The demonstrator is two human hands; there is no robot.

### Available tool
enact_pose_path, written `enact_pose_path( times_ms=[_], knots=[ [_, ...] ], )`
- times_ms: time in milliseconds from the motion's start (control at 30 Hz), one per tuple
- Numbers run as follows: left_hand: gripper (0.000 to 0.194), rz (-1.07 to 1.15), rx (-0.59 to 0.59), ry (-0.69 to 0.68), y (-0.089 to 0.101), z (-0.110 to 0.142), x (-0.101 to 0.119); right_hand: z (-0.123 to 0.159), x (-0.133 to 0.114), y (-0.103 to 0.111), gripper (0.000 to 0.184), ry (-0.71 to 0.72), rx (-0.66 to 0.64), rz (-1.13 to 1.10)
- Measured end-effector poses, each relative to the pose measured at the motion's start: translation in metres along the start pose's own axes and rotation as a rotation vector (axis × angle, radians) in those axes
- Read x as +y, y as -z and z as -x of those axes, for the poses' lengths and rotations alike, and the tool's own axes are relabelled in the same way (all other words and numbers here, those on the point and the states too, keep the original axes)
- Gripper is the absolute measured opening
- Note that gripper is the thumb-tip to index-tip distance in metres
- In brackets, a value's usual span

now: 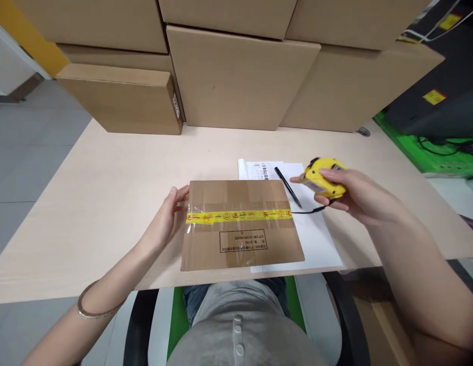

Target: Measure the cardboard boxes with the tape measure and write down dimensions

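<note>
A flat brown cardboard box [242,195], banded with yellow printed tape, lies near the table's front edge. Its left side is gripped by my left hand [170,211], with the fingertips partly hidden at the box's edge. My right hand [348,190] is closed around a yellow tape measure [323,178], held above the papers to the right of the box. A dark wrist strap [316,209] hangs from the tape measure. Between the box and the tape measure, a black pen [287,186] lies on the white paper [316,239], which the box partly covers.
Large cardboard boxes [236,76] are stacked along the back of the table [106,193]. A thinner carton [122,101] stands before them at the left. Dark equipment with cables [445,145] sits beyond the right edge. Chair armrests [140,325] flank my body.
</note>
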State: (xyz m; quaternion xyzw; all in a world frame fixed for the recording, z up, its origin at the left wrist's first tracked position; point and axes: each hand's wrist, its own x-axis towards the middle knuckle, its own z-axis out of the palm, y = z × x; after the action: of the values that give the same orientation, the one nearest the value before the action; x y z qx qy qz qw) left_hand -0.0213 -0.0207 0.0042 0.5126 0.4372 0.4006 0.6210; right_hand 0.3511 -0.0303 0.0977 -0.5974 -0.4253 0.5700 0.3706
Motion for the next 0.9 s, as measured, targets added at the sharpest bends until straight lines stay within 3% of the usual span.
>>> enact_pose_path(
  times_ms=[100, 233, 367, 433, 533, 600, 700, 800, 900],
  knots=[
    [0.077, -0.038, -0.002, 0.101, -0.007, 0.002, 0.011, 0.003, 0.014, -0.004, 0.036, -0.109, -0.1, -0.001],
    [0.077, 0.002, 0.065, 0.098, -0.015, 0.008, 0.027, 0.031, 0.013, -0.015, 0.041, 0.02, -0.111, -0.007],
    [0.072, 0.094, 0.146, -0.133, -0.025, 0.011, 0.042, 0.066, 0.01, -0.01, 0.035, 0.149, -0.098, -0.024],
    [0.06, 0.125, 0.165, -0.269, -0.028, 0.01, 0.042, 0.076, 0.015, -0.004, 0.035, 0.161, -0.113, 0.01],
    [0.039, 0.147, 0.158, -0.36, -0.029, 0.008, 0.034, 0.081, 0.028, 0.005, 0.049, 0.129, -0.106, 0.079],
    [0.036, 0.153, 0.124, -0.394, -0.027, 0.008, 0.027, 0.081, 0.034, 0.009, 0.055, 0.144, -0.095, 0.127],
    [0.041, 0.155, 0.082, -0.445, -0.023, 0.011, 0.021, 0.079, 0.036, 0.01, 0.056, 0.207, -0.146, 0.189],
    [0.058, 0.167, 0.044, -0.44, -0.019, 0.013, 0.018, 0.082, 0.034, 0.012, 0.052, 0.225, -0.213, 0.236],
    [0.07, 0.152, 0.032, -0.428, -0.017, 0.013, 0.018, 0.089, 0.027, 0.017, 0.044, 0.255, -0.14, 0.376]
  ],
)
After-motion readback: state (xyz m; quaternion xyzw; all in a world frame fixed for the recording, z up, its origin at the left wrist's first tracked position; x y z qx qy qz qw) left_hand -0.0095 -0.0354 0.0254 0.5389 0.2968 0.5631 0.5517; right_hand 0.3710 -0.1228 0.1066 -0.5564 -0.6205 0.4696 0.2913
